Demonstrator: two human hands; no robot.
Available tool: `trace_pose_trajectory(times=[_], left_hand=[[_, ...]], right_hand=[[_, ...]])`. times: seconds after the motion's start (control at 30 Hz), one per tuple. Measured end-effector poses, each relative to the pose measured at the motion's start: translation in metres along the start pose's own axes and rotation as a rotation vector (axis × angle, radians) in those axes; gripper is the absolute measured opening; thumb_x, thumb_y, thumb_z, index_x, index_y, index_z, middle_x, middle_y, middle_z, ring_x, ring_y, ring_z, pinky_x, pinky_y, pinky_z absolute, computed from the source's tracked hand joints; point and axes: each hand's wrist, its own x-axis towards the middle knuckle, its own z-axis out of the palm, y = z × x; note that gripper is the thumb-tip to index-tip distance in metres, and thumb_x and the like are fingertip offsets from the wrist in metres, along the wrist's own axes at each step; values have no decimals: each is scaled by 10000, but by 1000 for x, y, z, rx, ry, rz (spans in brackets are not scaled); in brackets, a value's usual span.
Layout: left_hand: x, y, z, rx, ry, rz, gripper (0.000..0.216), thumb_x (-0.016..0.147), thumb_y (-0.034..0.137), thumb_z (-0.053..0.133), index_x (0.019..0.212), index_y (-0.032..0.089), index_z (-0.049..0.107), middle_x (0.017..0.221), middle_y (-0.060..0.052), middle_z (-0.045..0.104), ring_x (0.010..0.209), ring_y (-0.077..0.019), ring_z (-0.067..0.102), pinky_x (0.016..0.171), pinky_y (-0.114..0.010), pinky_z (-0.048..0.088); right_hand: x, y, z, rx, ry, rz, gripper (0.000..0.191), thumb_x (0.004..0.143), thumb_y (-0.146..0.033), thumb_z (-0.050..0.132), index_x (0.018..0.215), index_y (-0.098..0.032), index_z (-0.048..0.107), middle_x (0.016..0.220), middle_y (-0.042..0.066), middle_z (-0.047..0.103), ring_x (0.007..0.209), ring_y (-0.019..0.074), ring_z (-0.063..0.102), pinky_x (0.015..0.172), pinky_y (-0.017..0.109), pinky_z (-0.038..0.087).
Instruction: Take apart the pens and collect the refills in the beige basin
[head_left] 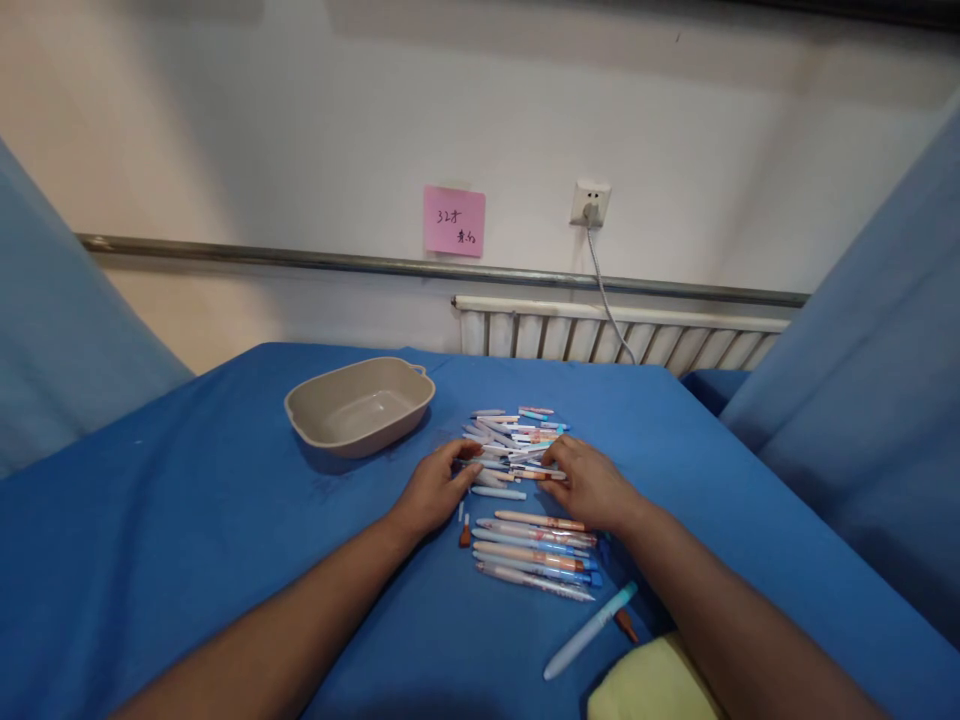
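A loose pile of pens and slim pen parts [517, 432] lies crosswise on the blue cover, in pale blue, white, lilac and peach. My left hand [437, 487] is at the pile's left side, thumb and fingers closed about the ends of several pens. From the right, my right hand [594, 482] pinches the opposite ends, where a brown-tipped piece shows near its thumb. Just below lies a pale blue pen barrel [499, 493]. Closer to me, several assembled-looking pens [534, 548] form a neat row. Fingertip contact is partly hidden.
A beige oval basin [360, 405] stands at the back left. Near my left wrist lies a small brown piece [465, 532]. Front right are a blue pen [589, 632], another brown piece [625, 626] and yellow cloth [652, 685]. A radiator [570, 335] lines the wall.
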Motion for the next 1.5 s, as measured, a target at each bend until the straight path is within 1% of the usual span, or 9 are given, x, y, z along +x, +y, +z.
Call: trace_pose_trajectory(times=[0.17, 0.3, 0.5, 0.93, 1.1, 1.17, 1.33, 1.4, 1.5], left_hand=[[-7, 14, -1, 198, -92, 156, 283, 800, 253, 559, 1074, 205, 614, 1078, -68, 643, 1023, -234, 561, 910, -377, 423], [-11, 25, -2, 202, -166, 255, 234, 828, 241, 536, 1049, 208, 605, 1039, -61, 645, 1010, -221, 552, 909, -354, 414], [-15, 39, -2, 215, -252, 341, 179, 869, 289, 507, 984, 208, 616, 955, -59, 647, 934, -208, 555, 869, -330, 413], [-14, 41, 3, 113, -219, -39, 253, 907, 370, 365, 925, 218, 566, 574, 36, 604, 495, -155, 568, 535, -248, 411], [-18, 44, 1, 100, -134, 175, 362, 827, 365, 533, 1150, 201, 531, 1001, -59, 656, 897, -201, 608, 809, -296, 453], [-19, 45, 1, 105, -144, 220, 359, 819, 357, 549, 1145, 206, 551, 1019, -66, 652, 924, -206, 604, 839, -300, 445], [-20, 46, 3, 40, -258, -40, 380, 919, 418, 324, 1170, 228, 536, 605, 32, 637, 382, -138, 536, 500, -256, 448], [-19, 45, 3, 38, -210, 1, 381, 886, 425, 412, 1185, 221, 529, 725, 3, 675, 481, -153, 592, 560, -268, 475], [-17, 43, 0, 82, -118, 188, 431, 788, 353, 591, 1190, 210, 530, 1000, -57, 658, 898, -212, 613, 836, -316, 456]], right_hand=[[-5, -7, -3, 48, -307, -86, 155, 702, -207, 631, 857, -204, 623, 829, 6, 647, 699, 143, 548, 587, 224, 333], [-5, -10, 0, 4, -243, -91, 167, 726, -114, 554, 847, -205, 624, 800, 18, 660, 713, 156, 562, 604, 239, 326], [-1, -14, 4, 240, -146, -90, 148, 838, -174, 496, 958, -174, 581, 876, 46, 640, 768, 152, 565, 650, 229, 389], [-2, -24, 9, 155, -44, -170, 110, 889, -163, 440, 935, -164, 539, 907, 75, 602, 851, 179, 547, 752, 280, 406], [-2, -23, 9, 181, 2, -192, 94, 892, -177, 454, 918, -174, 544, 896, 65, 593, 860, 177, 546, 762, 284, 412], [-1, -23, 11, 193, 4, -168, 85, 891, -184, 463, 905, -178, 547, 879, 61, 596, 846, 176, 550, 752, 283, 416], [-1, -24, 11, 186, -16, -170, 98, 889, -174, 455, 926, -175, 546, 904, 64, 600, 864, 176, 551, 763, 284, 413], [-1, -23, 11, 172, -22, -170, 98, 886, -169, 455, 928, -172, 544, 910, 66, 599, 868, 177, 548, 763, 282, 409], [-2, -20, 10, 158, -11, -161, 82, 879, -177, 471, 922, -168, 540, 906, 67, 595, 861, 179, 546, 752, 283, 404]])
